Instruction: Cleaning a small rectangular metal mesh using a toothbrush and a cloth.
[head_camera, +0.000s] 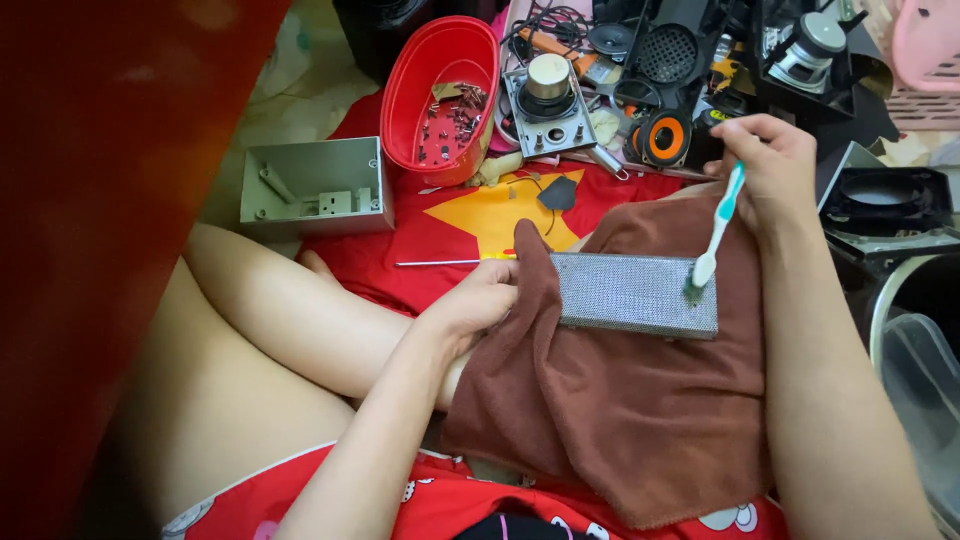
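Above, my left hand (478, 302) pins the grey mesh grille (635, 293) flat on the brown towel (620, 400) over my lap, while right-hand fingers (765, 165), clamped on the toothbrush (718, 225), press bristles onto its right end.

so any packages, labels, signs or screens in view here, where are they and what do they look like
No packages, signs or screens show.
Yellow label: a small strip with dark marks, on the black parts above the right hand, top middle.
Nearest to a container, red tub: oval, plastic, unlabelled, holding small screws, top centre.
Grey box: open, rectangular, plain, left of the tub.
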